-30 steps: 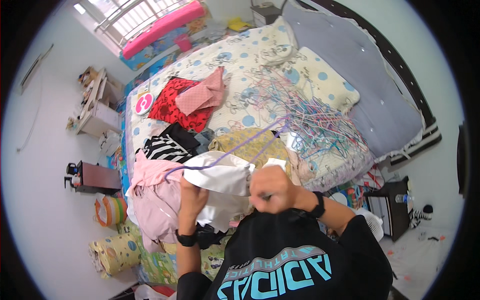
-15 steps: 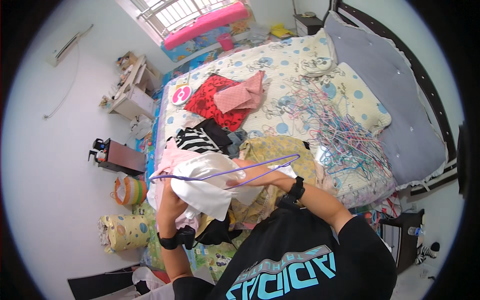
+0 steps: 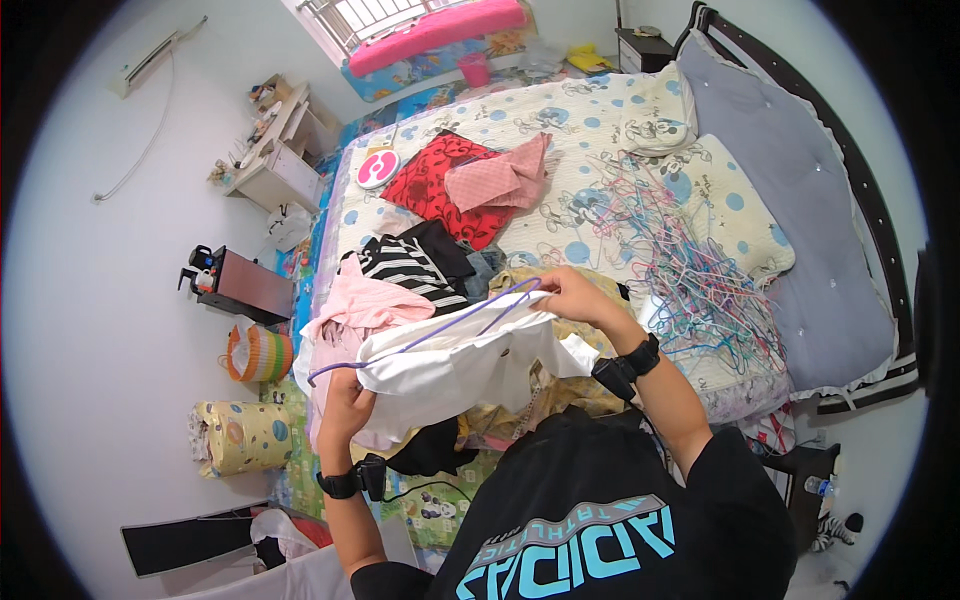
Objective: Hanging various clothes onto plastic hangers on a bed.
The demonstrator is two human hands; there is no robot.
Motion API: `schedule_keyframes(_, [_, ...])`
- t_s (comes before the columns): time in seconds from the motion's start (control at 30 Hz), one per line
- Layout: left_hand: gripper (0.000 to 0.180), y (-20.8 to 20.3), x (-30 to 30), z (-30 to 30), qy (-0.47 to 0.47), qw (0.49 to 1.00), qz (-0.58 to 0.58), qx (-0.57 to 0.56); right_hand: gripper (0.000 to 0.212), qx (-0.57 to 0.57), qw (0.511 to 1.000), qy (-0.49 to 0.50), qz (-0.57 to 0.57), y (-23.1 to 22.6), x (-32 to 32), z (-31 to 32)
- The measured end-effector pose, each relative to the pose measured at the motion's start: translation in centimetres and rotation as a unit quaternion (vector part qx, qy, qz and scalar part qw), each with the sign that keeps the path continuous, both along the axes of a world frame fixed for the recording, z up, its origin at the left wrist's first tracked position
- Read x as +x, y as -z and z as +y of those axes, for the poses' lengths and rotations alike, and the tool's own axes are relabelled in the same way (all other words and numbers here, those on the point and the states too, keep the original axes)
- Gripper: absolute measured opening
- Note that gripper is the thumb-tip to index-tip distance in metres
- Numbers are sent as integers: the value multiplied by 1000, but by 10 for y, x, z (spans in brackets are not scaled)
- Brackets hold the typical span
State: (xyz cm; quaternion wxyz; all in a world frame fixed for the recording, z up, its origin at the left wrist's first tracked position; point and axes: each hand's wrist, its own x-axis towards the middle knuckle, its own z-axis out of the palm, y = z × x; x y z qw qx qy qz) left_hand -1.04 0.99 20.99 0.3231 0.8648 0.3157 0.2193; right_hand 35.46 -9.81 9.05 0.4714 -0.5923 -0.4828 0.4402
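A white garment (image 3: 455, 375) hangs stretched between my two hands, above the near edge of the bed. A purple wire hanger (image 3: 440, 332) lies slantwise along its upper edge; part of the wire goes behind the cloth. Near the hanger's left end, my left hand (image 3: 347, 402) is closed on the garment. My right hand (image 3: 572, 297) pinches the cloth at the hanger's right end, with fingertips by the wire. Below and behind the garment lies a yellow patterned cloth (image 3: 590, 335), partly hidden.
Pink clothing (image 3: 372, 302), a striped garment (image 3: 405, 270) and a red patterned cloth (image 3: 430, 185) lie on the bed. Many tangled coloured hangers (image 3: 700, 285) are heaped at the right near a pillow (image 3: 735, 205). An orange-green basket (image 3: 265, 352) stands left.
The white garment has gone from bunched to spread out. My right hand has moved up and right to the hanger's right end. My left hand has shifted slightly.
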Motion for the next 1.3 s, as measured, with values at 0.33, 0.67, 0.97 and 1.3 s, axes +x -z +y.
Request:
schedule_keyframes(0.33, [10,4,37,-14,54,982,-80,162,17,12,998,46,27,5,14,-19])
schedule_keyframes(0.67, [9,59,61,7,55,996,11,63,21,83,962,236,-112,-3,6,-35])
schedule_keyframes(0.97, [32,135,101,-31,3,994,-110,20,20,135,941,44,-307,-47,-82,-43])
schedule_keyframes(1.3, [31,67,88,-34,73,978,-134,-141,30,300,748,227,-547,-68,-1,-68])
